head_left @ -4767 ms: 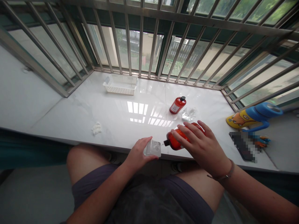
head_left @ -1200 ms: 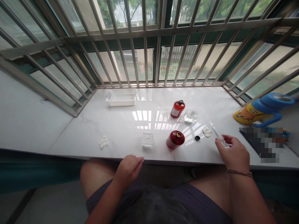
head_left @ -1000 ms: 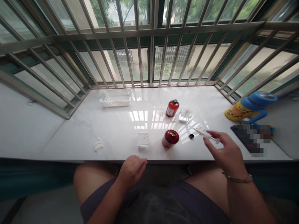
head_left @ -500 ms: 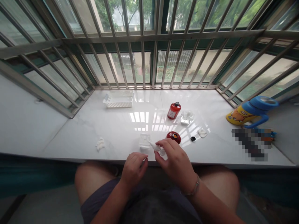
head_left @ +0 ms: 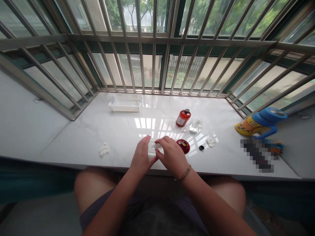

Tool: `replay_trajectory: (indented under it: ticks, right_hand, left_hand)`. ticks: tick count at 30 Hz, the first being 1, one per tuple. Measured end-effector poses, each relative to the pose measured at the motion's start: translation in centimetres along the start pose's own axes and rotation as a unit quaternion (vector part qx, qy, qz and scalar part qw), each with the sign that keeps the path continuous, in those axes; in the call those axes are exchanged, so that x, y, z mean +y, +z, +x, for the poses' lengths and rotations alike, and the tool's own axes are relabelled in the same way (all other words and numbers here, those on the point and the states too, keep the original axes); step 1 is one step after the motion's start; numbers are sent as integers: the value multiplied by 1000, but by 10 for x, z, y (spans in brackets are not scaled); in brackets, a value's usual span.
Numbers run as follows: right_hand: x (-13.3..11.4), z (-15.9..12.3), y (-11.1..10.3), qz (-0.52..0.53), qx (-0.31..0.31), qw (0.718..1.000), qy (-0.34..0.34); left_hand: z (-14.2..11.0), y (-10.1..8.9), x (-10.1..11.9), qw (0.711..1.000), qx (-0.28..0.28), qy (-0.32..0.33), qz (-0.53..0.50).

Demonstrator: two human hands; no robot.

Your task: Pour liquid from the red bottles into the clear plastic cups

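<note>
My two hands meet at a small clear container [head_left: 153, 146] near the front edge of the white sill [head_left: 118, 131]. My left hand [head_left: 141, 158] lies against the container's left side with its fingers stretched out. My right hand [head_left: 172, 157] pinches a small white stick [head_left: 157, 146] with its tip over the container. Just right of my right hand stands an open red bottle [head_left: 183, 145]. Its small black cap [head_left: 201, 147] lies on the sill beside a white wad [head_left: 211, 141].
A capped red bottle [head_left: 182, 118] and a second clear container [head_left: 196, 125] stand further back. A white basket [head_left: 125, 103] sits by the window bars, another white wad [head_left: 104, 149] lies at the left, and a blue and yellow cup [head_left: 261, 123] lies at the right.
My right hand carried the white stick from the right side of the sill leftward to the clear container. My left hand rose from my lap to the container's left side.
</note>
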State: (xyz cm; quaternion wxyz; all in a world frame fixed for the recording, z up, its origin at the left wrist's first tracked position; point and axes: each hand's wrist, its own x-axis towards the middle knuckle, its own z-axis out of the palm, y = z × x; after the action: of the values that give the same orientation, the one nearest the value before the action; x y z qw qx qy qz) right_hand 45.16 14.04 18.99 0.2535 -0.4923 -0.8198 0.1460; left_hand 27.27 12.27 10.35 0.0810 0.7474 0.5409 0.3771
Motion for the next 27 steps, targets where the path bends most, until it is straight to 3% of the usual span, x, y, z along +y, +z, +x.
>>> replay_trajectory:
  ticks: [5,13,20,27]
  right_hand:
    - [4,8,17,44,2,999,7]
    - [20,-20,55,232,65,965,105]
    - [23,-31,65,345,37,929,128]
    - [28,-41,73,377,88,909,153]
  left_hand:
    - [14,10,-10,997,-50,-55,-22]
    - [8,11,-8,992,-41,-111,-54]
    - [7,12,-11,989,-36,-129,-60]
    - [7,11,-12,990,-34,-124,-56]
